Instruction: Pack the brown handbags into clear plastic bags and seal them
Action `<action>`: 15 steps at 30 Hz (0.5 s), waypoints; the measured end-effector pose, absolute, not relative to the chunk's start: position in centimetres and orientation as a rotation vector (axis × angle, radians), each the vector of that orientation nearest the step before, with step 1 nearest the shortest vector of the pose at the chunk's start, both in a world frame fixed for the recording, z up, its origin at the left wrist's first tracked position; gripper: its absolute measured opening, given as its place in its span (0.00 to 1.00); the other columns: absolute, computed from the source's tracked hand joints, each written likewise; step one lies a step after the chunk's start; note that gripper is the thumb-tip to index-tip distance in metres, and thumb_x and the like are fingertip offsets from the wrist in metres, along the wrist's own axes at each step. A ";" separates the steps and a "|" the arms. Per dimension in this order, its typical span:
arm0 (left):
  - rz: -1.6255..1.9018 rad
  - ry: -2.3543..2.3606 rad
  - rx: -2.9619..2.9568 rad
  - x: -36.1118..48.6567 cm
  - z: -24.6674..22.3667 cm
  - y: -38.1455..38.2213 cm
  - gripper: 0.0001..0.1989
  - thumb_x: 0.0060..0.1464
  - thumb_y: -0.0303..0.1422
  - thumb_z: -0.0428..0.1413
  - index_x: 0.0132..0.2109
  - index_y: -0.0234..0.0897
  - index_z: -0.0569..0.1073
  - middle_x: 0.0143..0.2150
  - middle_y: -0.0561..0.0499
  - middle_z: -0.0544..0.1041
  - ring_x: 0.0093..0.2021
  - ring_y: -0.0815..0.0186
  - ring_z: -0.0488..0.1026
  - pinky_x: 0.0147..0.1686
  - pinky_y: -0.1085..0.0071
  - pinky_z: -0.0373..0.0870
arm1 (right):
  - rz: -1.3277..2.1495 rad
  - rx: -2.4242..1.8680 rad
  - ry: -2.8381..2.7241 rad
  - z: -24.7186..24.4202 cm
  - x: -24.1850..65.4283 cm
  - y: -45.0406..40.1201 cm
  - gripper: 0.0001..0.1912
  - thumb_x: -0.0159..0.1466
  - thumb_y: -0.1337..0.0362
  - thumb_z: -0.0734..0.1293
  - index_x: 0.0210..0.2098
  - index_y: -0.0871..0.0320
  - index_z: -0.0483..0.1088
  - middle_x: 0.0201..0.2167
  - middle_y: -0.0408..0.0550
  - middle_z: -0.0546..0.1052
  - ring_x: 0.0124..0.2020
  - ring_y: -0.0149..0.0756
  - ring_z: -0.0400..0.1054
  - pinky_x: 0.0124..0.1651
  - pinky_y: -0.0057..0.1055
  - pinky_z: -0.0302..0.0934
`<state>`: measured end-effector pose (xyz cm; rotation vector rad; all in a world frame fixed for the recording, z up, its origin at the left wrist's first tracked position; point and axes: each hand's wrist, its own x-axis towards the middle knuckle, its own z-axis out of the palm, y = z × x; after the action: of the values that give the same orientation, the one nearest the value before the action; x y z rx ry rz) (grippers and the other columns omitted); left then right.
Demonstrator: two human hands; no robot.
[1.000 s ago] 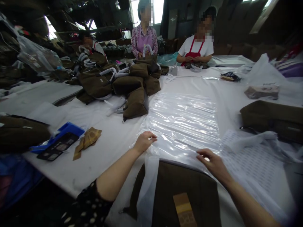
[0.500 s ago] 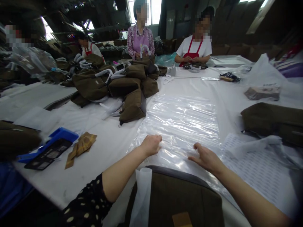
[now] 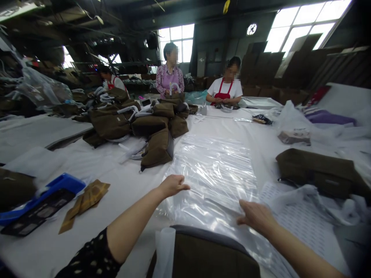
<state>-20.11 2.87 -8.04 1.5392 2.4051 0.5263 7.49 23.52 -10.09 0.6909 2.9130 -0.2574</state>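
Note:
Clear, shiny plastic bags (image 3: 214,166) lie flat in a stack on the white table in front of me. At the stack's left edge, my left hand (image 3: 173,186) is closed, its fingers curled and thumb pointing right, pinching the plastic. On the right side, my right hand (image 3: 256,218) has its thumb and fingers closed on the near part of the top bag. A raised fold of plastic runs between the hands. Close to my body stands a dark olive fabric bag (image 3: 214,255), with a rolled white sheet (image 3: 165,251) at its left; its lower part is out of view.
Several olive handbags (image 3: 153,127) are piled left of the plastic. Another olive bag (image 3: 321,170) lies right, beside a printed sheet (image 3: 307,220). Brown paper tags (image 3: 84,200) and a blue tray (image 3: 63,185) are at left. Co-workers (image 3: 224,90) stand across the table.
My view has tilted up. My hands have spread slightly apart, and the right thumb and fingers have come closer together on the plastic. A fold has risen between them.

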 end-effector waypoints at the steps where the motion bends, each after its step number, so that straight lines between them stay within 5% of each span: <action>1: 0.557 2.424 1.517 -20.3 -8.0 2.6 0.16 0.48 0.45 0.57 0.26 0.38 0.66 0.23 0.55 0.68 0.26 0.67 0.65 0.25 0.74 0.54 | -0.390 0.722 2.915 -10.1 7.5 23.5 0.10 0.58 0.56 0.64 0.29 0.55 0.61 0.26 0.47 0.73 0.29 0.42 0.68 0.29 0.31 0.51; 5: 0.648 2.501 1.405 -20.7 -8.1 1.5 0.12 0.46 0.35 0.60 0.24 0.38 0.64 0.24 0.54 0.69 0.28 0.65 0.66 0.28 0.73 0.53 | -0.456 0.785 3.104 -9.6 7.9 24.1 0.11 0.65 0.59 0.53 0.28 0.54 0.58 0.24 0.46 0.70 0.27 0.39 0.65 0.32 0.33 0.53; 9: 0.851 2.553 1.237 -20.4 -7.9 1.0 0.19 0.41 0.38 0.62 0.19 0.37 0.59 0.17 0.57 0.61 0.24 0.67 0.63 0.26 0.72 0.51 | -0.207 0.963 3.240 -10.0 8.8 25.6 0.09 0.59 0.66 0.56 0.23 0.55 0.60 0.21 0.47 0.68 0.27 0.40 0.64 0.33 0.35 0.53; 15: 1.453 2.590 0.673 -20.9 -7.5 0.4 0.18 0.48 0.33 0.55 0.19 0.38 0.54 0.16 0.59 0.53 0.21 0.70 0.57 0.24 0.74 0.51 | -1.407 1.826 2.969 -11.8 10.5 25.8 0.18 0.57 0.50 0.60 0.19 0.55 0.59 0.13 0.40 0.61 0.16 0.33 0.55 0.18 0.30 0.50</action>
<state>-20.88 0.40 -7.50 0.6733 2.5900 1.4535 10.51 25.82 -11.79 1.8255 2.9692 -1.4067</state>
